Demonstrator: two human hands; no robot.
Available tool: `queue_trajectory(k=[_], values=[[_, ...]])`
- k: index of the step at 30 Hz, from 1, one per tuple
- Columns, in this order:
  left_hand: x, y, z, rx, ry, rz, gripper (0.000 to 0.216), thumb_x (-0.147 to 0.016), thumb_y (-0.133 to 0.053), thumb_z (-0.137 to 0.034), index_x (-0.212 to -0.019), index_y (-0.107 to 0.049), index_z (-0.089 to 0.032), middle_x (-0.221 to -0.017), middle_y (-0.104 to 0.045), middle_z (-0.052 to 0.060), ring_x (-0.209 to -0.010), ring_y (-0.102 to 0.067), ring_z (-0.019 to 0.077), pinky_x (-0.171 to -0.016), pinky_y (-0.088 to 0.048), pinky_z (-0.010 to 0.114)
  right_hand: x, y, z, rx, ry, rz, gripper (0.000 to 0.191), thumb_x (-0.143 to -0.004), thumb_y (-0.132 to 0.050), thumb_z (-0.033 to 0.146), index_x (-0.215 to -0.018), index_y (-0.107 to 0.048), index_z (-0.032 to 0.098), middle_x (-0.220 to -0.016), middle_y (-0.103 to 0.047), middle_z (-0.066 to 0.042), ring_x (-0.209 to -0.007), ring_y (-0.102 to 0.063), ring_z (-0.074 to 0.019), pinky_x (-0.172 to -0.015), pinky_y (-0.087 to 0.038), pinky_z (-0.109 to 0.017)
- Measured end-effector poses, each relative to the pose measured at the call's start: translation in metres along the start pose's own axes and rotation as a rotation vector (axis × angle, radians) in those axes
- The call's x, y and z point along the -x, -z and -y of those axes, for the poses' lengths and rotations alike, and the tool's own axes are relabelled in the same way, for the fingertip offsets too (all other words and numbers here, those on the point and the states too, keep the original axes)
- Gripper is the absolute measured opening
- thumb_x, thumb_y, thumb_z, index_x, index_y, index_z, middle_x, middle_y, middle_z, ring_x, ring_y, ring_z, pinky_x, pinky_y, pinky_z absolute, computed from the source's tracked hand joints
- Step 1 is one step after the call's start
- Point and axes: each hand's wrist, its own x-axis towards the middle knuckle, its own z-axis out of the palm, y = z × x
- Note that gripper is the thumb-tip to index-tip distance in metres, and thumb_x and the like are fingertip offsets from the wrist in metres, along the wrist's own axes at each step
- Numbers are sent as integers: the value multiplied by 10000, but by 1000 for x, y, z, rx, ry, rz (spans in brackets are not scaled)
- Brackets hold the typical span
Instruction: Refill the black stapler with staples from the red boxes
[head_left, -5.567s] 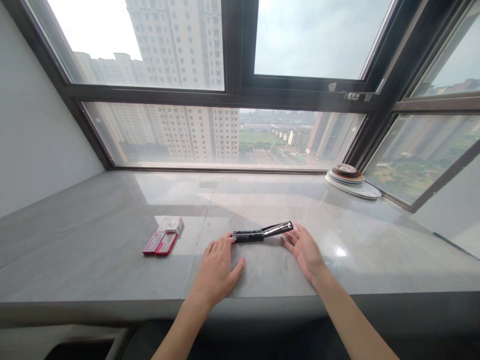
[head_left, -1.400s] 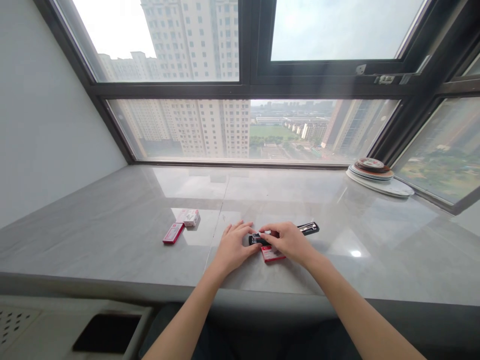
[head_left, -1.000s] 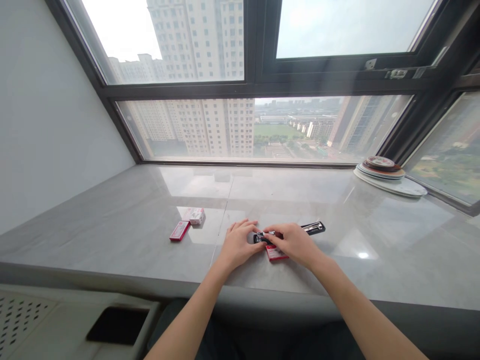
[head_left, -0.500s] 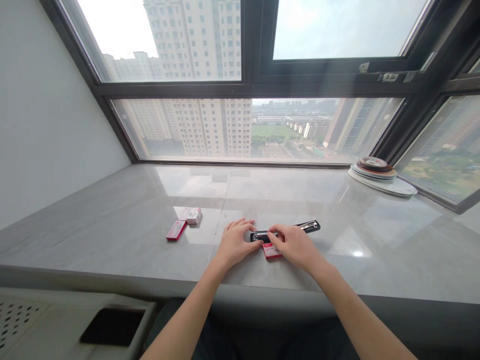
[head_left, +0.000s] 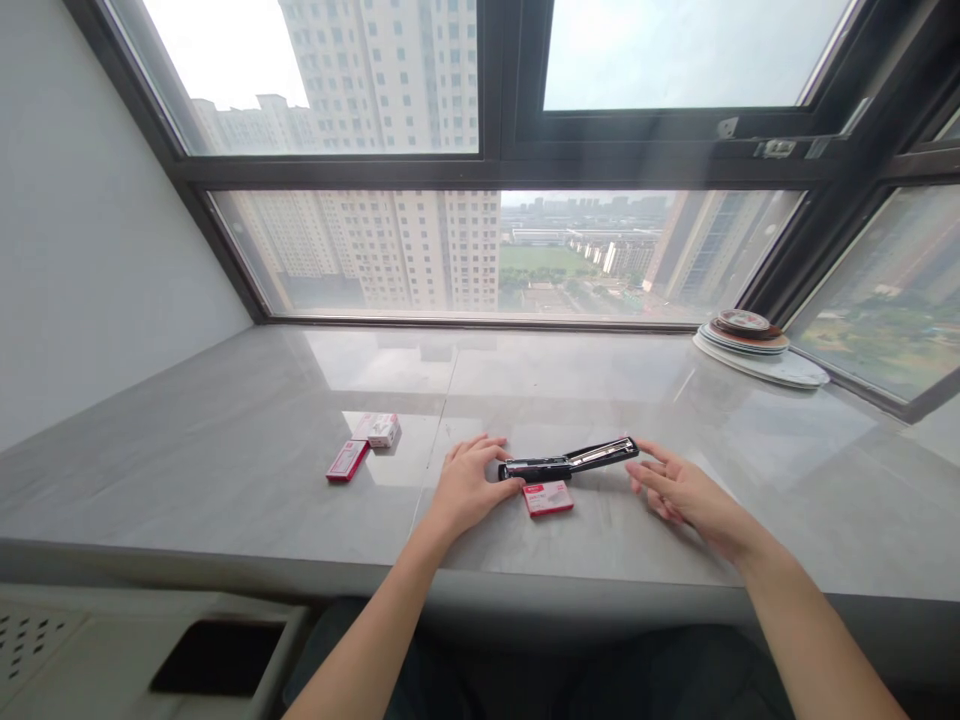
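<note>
A black stapler [head_left: 536, 468] lies folded wide open on the grey stone sill, its metal inner parts facing up. My left hand [head_left: 472, 482] grips its left end between thumb and fingers. By the tip of the stapler's raised right arm is my right hand [head_left: 686, 495], thumb and index finger apart around that end; whether they touch it I cannot tell. Just in front of the stapler lies a small red and white box [head_left: 548, 498], close to my left thumb.
To the left, another red and white box [head_left: 348, 461] sits beside a small white box [head_left: 383, 430]. A stack of plates [head_left: 757, 350] stands at the back right by the window frame. The sill's front edge [head_left: 225, 562] runs near my forearms.
My right hand has left the middle of the stapler and moved right to its far end. That uncovers the stapler's hinge area and the box in front. My left hand stays put.
</note>
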Motion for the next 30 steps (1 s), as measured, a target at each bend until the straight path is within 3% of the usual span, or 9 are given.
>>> queue_trajectory(k=[5, 8, 11, 15, 19, 22, 24, 28, 30], values=[[0, 1, -2, -3, 7, 6, 245, -813, -809, -439, -1021, -734, -333, -1423, -648, -30, -1428, -474, 294, -1211, -308, 489, -26, -18, 31, -104, 197, 100, 652, -789, -812, 604, -1292, -653, 220, -773, -553, 23, -557, -316, -71, -485, -214, -237], [0, 2, -4, -10, 7, 8, 247, -813, -808, -444, -1022, -744, -330, -1417, -653, -19, -1425, -479, 302, -1213, -311, 503, -37, -37, 50, -52, 288, 160, 584, -781, -811, 609, -1165, -681, 187, -845, -608, -11, -633, -404, -97, -551, -303, -250], [0, 2, -4, -14, 6, 5, 248, -816, -807, -446, -1030, -750, -334, -1419, -652, -17, -1426, -478, 306, -1213, -313, 517, -44, -61, 64, 62, 360, 208, 522, -767, -813, 600, -1064, -675, 193, -783, -577, 18, -679, -450, -122, -603, -343, -258], [-1, 1, -3, -22, 10, 5, 276, -808, -815, -454, -1052, -758, -340, -1431, -645, -11, -1431, -475, 307, -1214, -322, 512, -47, -97, 73, 337, 431, 262, 394, -799, -771, 533, -1018, -717, 210, -622, -425, 83, -595, -383, -107, -567, -288, -248], [-1, 1, -1, -21, 4, -2, 281, -845, -772, -486, -1096, -758, -360, -1417, -654, -22, -1420, -489, 292, -1212, -331, 484, -43, -120, 78, 631, 543, 234, 210, -803, -732, 399, -920, -759, 227, -637, -527, 66, -607, -461, -111, -578, -292, -246], [0, 2, -3, -18, 0, -5, 313, -839, -773, -481, -1129, -752, -366, -1413, -657, -19, -1413, -496, 294, -1210, -336, 469, -42, -119, 81, 698, 544, 258, 237, -854, -676, 430, -966, -775, 246, -664, -587, 52, -620, -501, -123, -588, -313, -248], [1, 3, -5, -23, 7, -22, 355, -834, -773, -472, -1168, -738, -357, -1408, -659, -7, -1408, -500, 297, -1209, -338, 469, -45, -111, 77, 728, 506, 203, 296, -856, -680, 505, -969, -780, 251, -707, -639, 30, -654, -545, -142, -606, -337, -252], [2, 6, -11, 6, 28, -52, 346, -929, -643, -447, -1255, -701, -350, -1380, -675, -2, -1382, -526, 276, -1207, -342, 466, -53, -86, 51, 777, 376, -152, 451, -833, -661, 677, -834, -739, 233, -674, -638, -6, -659, -576, -180, -601, -344, -269], [2, 8, -13, 42, 31, -39, 324, -947, -583, -363, -1247, -703, -361, -1374, -679, -23, -1352, -549, 261, -1208, -344, 461, -52, -72, 34, 710, 285, -256, 529, -862, -585, 733, -800, -717, 224, -605, -592, -3, -600, -554, -182, -563, -335, -274]])
